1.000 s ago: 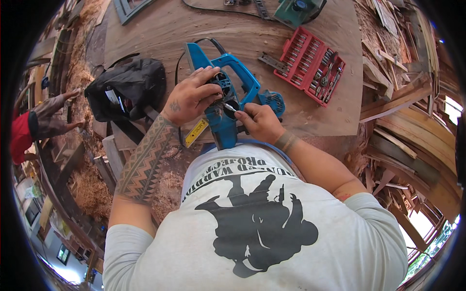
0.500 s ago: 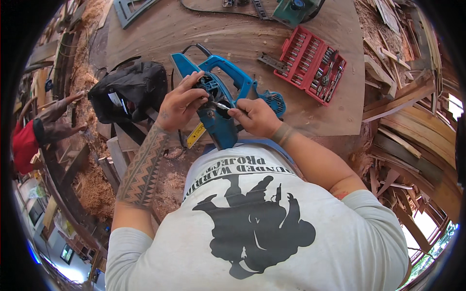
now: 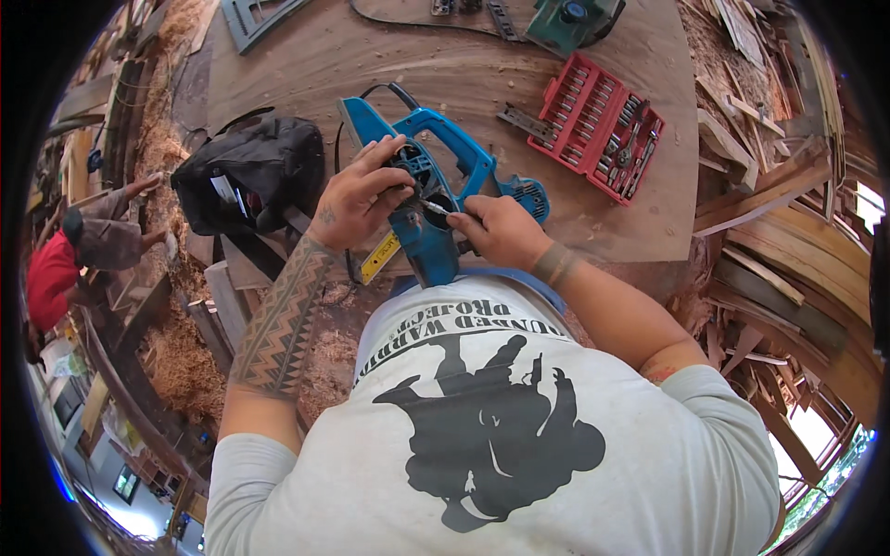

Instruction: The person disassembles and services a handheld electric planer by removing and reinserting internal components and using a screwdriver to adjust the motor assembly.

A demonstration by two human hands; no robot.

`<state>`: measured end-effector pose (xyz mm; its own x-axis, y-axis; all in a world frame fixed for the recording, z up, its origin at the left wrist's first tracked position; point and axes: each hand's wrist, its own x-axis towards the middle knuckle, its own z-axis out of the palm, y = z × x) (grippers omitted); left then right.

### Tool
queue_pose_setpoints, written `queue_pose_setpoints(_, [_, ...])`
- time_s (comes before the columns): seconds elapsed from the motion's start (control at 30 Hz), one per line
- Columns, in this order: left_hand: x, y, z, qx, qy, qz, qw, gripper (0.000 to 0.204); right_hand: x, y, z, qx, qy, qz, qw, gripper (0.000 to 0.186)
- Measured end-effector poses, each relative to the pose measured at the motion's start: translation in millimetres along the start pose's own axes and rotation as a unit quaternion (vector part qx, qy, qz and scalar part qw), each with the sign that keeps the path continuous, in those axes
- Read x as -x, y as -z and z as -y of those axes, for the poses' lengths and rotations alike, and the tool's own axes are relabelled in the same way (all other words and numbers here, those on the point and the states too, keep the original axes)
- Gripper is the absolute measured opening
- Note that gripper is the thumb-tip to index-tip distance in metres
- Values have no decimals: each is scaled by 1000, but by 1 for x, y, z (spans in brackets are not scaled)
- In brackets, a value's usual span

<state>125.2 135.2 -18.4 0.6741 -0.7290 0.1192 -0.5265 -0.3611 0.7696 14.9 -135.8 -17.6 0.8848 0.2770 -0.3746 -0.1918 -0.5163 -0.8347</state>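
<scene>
A blue electric planer stands close against my body at the table's near edge, its side housing open and inner parts showing. My left hand lies on the opened housing with fingers bent and thumb and forefinger nearly together; whatever is between them is hidden. Between my two hands, over the round dark opening, runs a short shiny metal rod-like tool. My right hand pinches its near right end between thumb and forefinger. The rod's other end reaches close to my left fingertips.
Right of the planer lies an open red socket set, with a dark metal bar beside it. A black tool bag sits at left. Farther back are a green power tool and a grey square. A person in red works at far left.
Both hands stay at the planer with the metal rod between them. The view has shifted slightly. At far left, the person in red has leaned and moved an arm.
</scene>
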Motion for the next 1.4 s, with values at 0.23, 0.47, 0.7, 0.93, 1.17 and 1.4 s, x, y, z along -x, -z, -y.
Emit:
queue_pose_setpoints(0.23, [0,1,0,1,2,-3,1000,16,1,-16,0,-63,-28,-20,997,42])
queue_pose_setpoints(0.47, [2,-1,1,-2,-6,-12,1000,16,8,-26,7,-106,-82,-36,990,44])
queue_pose_setpoints(0.7, [-1,-3,-1,-17,-4,-14,1000,14,10,-28,7,-52,-67,-62,994,45])
queue_pose_setpoints(0.93, [3,-5,2,-9,5,-28,1000,13,1,-25,10,-47,43,-89,994,45])
queue_pose_setpoints(1.17, [7,8,4,37,28,7,999,18,-15,7,-15,-132,-46,-97,985,40])
queue_pose_setpoints(1.4, [11,4,-11,26,31,-27,999,20,-1,41,-88,14,-95,-201,975,32])
